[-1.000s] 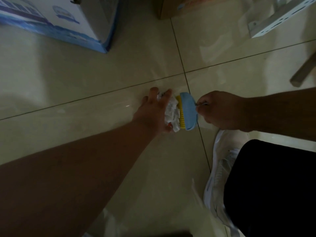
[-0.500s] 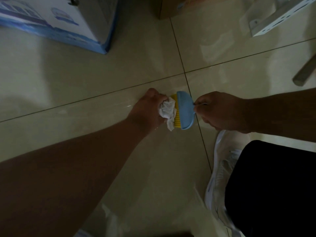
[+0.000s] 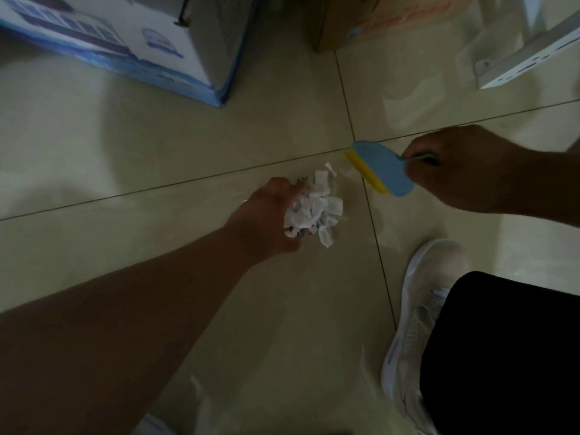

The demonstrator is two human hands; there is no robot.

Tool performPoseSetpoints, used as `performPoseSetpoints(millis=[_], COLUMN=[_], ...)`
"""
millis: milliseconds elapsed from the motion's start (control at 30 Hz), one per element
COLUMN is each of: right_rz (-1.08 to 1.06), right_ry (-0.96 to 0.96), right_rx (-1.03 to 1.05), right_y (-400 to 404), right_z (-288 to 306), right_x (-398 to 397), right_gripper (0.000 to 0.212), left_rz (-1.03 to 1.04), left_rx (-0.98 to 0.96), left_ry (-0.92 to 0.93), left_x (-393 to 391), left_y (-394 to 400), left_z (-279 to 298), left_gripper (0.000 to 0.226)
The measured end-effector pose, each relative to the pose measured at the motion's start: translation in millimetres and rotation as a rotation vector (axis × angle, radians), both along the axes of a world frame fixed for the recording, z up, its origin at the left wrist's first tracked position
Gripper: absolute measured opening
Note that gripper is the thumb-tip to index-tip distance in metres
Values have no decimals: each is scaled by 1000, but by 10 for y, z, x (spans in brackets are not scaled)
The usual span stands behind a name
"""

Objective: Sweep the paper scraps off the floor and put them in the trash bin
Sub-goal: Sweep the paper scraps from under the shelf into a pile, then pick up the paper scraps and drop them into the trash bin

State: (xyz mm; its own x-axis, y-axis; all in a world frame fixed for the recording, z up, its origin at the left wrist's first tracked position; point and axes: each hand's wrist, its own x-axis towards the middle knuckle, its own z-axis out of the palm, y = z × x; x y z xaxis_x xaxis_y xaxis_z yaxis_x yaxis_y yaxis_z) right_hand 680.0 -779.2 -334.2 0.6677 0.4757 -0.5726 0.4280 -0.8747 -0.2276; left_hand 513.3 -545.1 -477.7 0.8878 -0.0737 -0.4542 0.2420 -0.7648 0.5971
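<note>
A bunch of white paper scraps [image 3: 315,211] is gripped in my left hand [image 3: 263,221], held just above the beige tiled floor [image 3: 125,158] near the middle of the view. One small scrap [image 3: 329,167] shows just above the bunch. My right hand [image 3: 461,167] holds the thin handle of a small blue brush [image 3: 381,166] with yellow bristles, up and to the right of the scraps and apart from them. No trash bin is clearly in view.
A blue-and-white cardboard box [image 3: 131,42] stands at the top left and a brown box [image 3: 376,17] at the top centre. A white metal bracket [image 3: 527,58] lies at the top right. My white shoe [image 3: 420,309] and dark trouser leg [image 3: 502,356] fill the lower right.
My left hand closed on the scraps and pulled them away from the brush, toward me. The right hand drew the brush up and to the right, opening a gap.
</note>
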Motion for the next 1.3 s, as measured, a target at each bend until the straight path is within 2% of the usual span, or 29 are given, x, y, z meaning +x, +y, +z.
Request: performPoseSetpoints(millis=[100, 200, 333, 433, 533, 600, 667, 800, 867, 1067, 1200, 1300], right_rz=[-17, -72, -319, -525, -685, -684, -632, -468, -363, -188, -130, 61], right_ry=[-17, 42, 215, 483, 802, 928, 977, 929, 899, 791, 538, 227], right_rx=[6, 35, 165, 331, 464, 514, 511, 347, 278, 236, 263, 166], right_y=[56, 153, 267, 361, 494, 583, 643, 744, 829, 1241, 1480, 1418], right_z=[50, 82, 229, 340, 459, 544, 653, 812, 883, 982, 728, 328], right_x=[73, 56, -106, -354, -714, -993, -1269, -1683, -1784, -1613, -1136, -695], right_gripper=[21, 24, 23, 18, 20, 19, 18, 18, 17, 16, 14, 26], left_rz=[-42, 32, 184, 494, 836, 952, 1011, 1125, 1168, 1166, 1124, 1114], left_rx=[60, 85, 70, -140, -560, -790, -963, -1124, -1134, -825, -726, -626], left_ry=[-5, 26, 22, 107, 209, 241, 208, 99, 62, 40, 32, 87], left_x=[-57, -119, -234, -341, -482, -660, -869, -1266, -1416, -1318, -1040, -975], left_y=[44, 100, 180, 177, 136, 138, 141, 199, 312, 940, 1384, 1630], left_z=[35, 101, 289, 561, 943, 1168, 1343, 1543, 1586, 1691, 1506, 1151], left_gripper=[120, 121, 112, 81, 42, 32, 34, 33, 32, 21, 18, 21])
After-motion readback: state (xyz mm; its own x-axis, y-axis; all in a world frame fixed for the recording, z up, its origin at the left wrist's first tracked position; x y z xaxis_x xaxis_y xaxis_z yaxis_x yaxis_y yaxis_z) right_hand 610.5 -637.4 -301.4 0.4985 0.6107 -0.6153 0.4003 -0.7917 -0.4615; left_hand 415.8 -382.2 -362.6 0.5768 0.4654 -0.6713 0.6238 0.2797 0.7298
